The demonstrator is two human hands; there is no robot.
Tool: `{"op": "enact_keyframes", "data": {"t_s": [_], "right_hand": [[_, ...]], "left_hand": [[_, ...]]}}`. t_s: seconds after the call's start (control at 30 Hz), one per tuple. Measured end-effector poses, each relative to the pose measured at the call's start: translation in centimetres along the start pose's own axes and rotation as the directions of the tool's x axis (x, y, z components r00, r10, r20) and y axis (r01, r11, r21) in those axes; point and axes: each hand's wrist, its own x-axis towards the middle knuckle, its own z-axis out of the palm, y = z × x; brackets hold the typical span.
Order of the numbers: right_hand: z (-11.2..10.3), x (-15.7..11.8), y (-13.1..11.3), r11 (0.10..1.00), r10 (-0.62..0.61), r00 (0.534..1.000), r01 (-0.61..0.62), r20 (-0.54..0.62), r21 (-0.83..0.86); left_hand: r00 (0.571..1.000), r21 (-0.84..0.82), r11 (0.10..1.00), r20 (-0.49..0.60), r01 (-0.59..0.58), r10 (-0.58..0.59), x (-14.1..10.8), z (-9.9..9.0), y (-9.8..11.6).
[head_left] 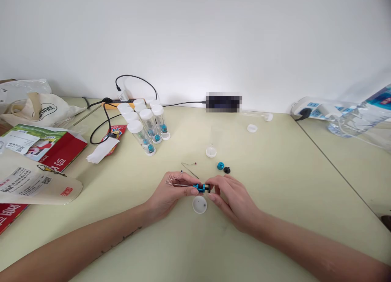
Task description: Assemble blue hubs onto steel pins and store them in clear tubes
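Observation:
My left hand is closed on a small blue metal part, held between thumb and fingers. A thin bent wire with a small dark bead at its tip runs out of the part over that hand. At the part's right end, the fingertips of my right hand pinch a black knob. Just below lies a white round cap with a tiny dark piece in it. Beyond the hands are a second bent wire, a blue knob and a black knob-like piece.
Several clear tubes with white caps stand at back left, blue parts inside. A white cap holding a small upright piece, another cap and a clear tube lie farther back. Bags fill the left; a water bottle lies right.

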Motion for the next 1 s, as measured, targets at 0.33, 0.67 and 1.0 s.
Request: {"op": "enact_keyframes", "data": {"t_s": [0.33,0.67,1.0], "right_hand": [[0.08,0.15,-0.21,0.999,0.028,0.999,-0.028,0.021,-0.017],[0.01,-0.16,0.00,1.000,0.001,1.000,-0.001,-0.006,0.031],[-0.05,-0.35,0.05,0.996,-0.023,1.000,0.024,-0.014,0.086]], "left_hand": [[1.000,-0.027,1.000,0.011,-0.005,0.005,-0.01,-0.13,-0.15],[1.000,-0.039,0.999,-0.005,-0.007,0.007,-0.05,0.01,0.03],[1.000,-0.040,0.999,-0.017,-0.003,0.002,-0.07,0.03,0.10]]}}
